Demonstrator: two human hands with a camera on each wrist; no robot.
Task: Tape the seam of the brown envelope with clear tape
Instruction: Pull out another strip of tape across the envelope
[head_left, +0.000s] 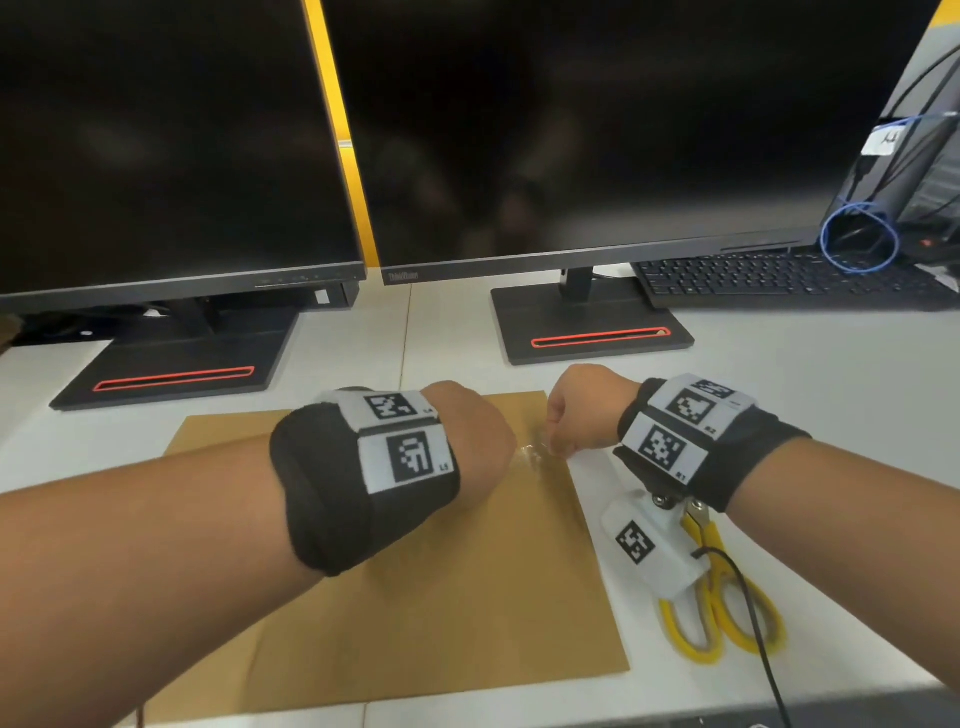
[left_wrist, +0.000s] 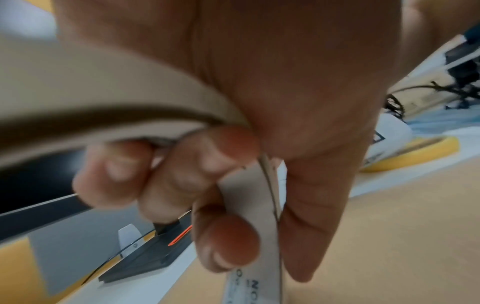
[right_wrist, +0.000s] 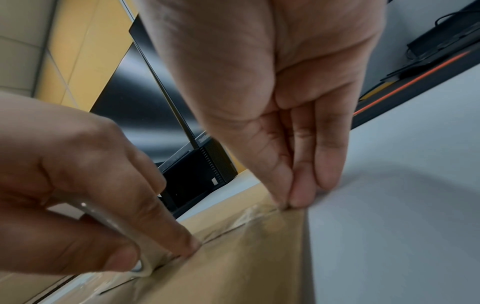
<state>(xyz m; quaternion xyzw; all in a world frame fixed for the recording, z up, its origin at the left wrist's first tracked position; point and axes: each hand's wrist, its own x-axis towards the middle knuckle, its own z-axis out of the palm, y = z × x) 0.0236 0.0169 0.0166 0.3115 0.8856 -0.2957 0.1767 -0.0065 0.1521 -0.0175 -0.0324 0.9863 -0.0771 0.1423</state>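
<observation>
Both forearms reach in over the brown envelope (head_left: 415, 582), which lies flat on the white desk (head_left: 779, 395). At its right edge the right hand (right_wrist: 272, 98) pinches the free end of the clear tape (right_wrist: 249, 218) down with thumb and fingertips, apparently to anchor it. Just beside it, the left hand (left_wrist: 272, 102) curls round the tape roll (left_wrist: 249, 205), seemingly ready to pull the strip along the seam. Yellow scissors (head_left: 722, 613) wait near the envelope, probably for cutting.
</observation>
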